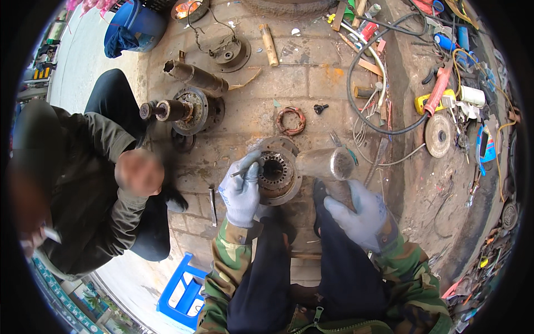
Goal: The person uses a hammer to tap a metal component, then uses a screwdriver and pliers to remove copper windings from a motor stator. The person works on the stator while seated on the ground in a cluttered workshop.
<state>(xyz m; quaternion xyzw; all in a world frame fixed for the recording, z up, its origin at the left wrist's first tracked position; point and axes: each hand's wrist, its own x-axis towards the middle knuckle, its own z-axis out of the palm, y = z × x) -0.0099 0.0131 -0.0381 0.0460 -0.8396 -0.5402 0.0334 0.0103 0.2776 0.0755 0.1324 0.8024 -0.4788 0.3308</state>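
A motor stator housing [286,192], round, rusty and slotted inside, stands on the paving between my feet. My left hand [241,195], in a pale grey glove, is at its left rim and pinches a thin metal punch [238,173]. Gloved as well, my right hand [362,216] is closed round the handle of a hammer [328,163]. The hammer's thick, worn metal head hangs just right of the housing, apart from it. Beyond the housing lies a reddish coil of copper wire [291,121], with a small black part [320,108] beside it.
A person [83,172] in a dark jacket sits close on the left. Rusty motor parts [192,111] stand at far left, near a blue bucket [136,28]. A black hose [356,114], a grinding disc [439,135] and tools lie rightward. A blue stool [183,289] stands lower left.
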